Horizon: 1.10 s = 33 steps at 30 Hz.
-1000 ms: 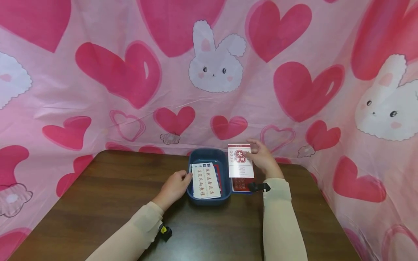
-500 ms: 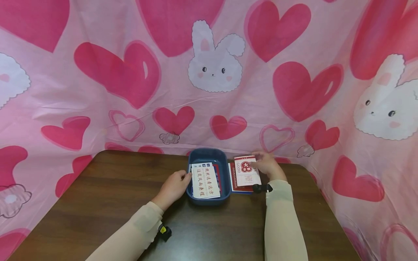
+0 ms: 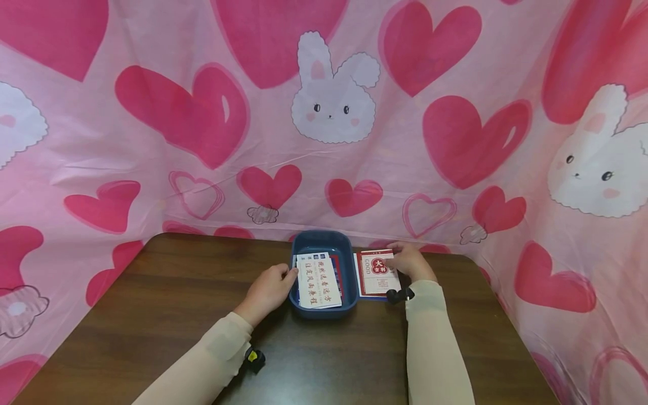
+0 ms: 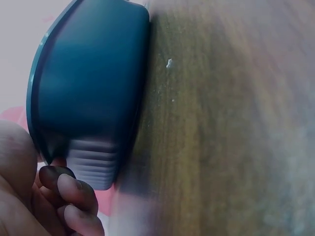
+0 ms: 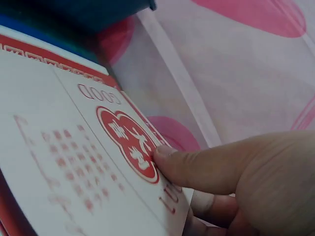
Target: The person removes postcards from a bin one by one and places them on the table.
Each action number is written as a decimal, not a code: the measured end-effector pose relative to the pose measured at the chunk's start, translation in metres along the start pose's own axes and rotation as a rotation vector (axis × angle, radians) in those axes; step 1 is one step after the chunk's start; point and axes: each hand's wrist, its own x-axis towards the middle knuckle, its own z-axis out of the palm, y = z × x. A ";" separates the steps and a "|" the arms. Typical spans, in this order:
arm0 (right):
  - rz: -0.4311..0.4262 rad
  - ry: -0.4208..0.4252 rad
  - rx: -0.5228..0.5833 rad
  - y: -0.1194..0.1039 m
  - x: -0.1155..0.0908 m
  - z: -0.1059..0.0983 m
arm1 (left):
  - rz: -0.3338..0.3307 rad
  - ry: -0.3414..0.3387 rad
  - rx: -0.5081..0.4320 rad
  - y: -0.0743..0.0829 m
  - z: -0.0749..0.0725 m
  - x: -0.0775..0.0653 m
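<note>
My left hand grips the left rim of a dark blue plastic basin, thumb at the rim and fingers curled beneath it in the left wrist view. Inside the basin lie several printed cards, a white one with brown writing on top. To the right of the basin, my right hand pinches a white card with a red emblem by its right edge, thumb on its face. That card lies over a small stack; a red card with a white border shows beneath it.
The brown wooden table carries everything. A pink cloth with hearts and rabbits hangs close behind the basin and around the sides. A blue edge peeks out below the stack.
My right hand has brought the white card with the red emblem down onto the stack right of the basin, then shifted it slightly left. My left hand has stayed at the basin's rim.
</note>
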 end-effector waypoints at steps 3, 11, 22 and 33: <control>0.020 0.016 -0.022 0.000 0.002 0.002 | -0.002 -0.001 0.004 -0.001 0.000 0.001; 0.028 0.048 -0.067 -0.005 0.006 0.009 | -0.004 -0.008 0.007 -0.002 0.000 0.002; 0.024 0.056 -0.098 -0.007 0.005 0.014 | -0.002 -0.011 -0.007 -0.003 0.001 0.002; -0.006 0.064 -0.131 -0.007 0.004 0.012 | 0.000 -0.006 0.000 -0.001 0.002 0.003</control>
